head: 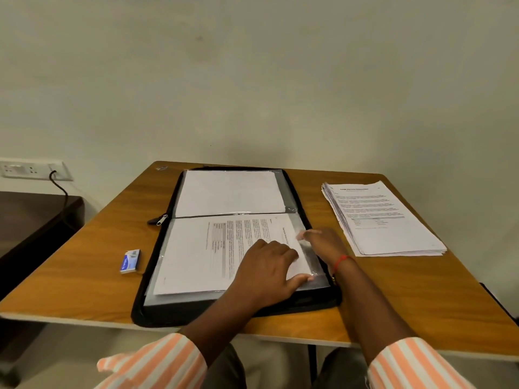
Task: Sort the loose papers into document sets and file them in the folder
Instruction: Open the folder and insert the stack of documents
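Note:
A black zip folder (157,299) lies open in the middle of the wooden table (92,259), with clear plastic sleeves inside. The far sleeve holds a blank-faced sheet (229,192). A printed document (202,254) lies sideways in the near sleeve. My left hand (266,272) rests on the right part of this document, thumb stretched toward the sleeve's right edge. My right hand (323,242) touches the sleeve's right edge, fingers pointing left at the paper's corner. A stack of loose printed papers (384,220) sits on the table to the right of the folder.
A small blue and white box (130,261) lies left of the folder. A dark low surface (33,217) stands left of the table under a wall socket (33,169) with a black cable. The wall rises right behind the table.

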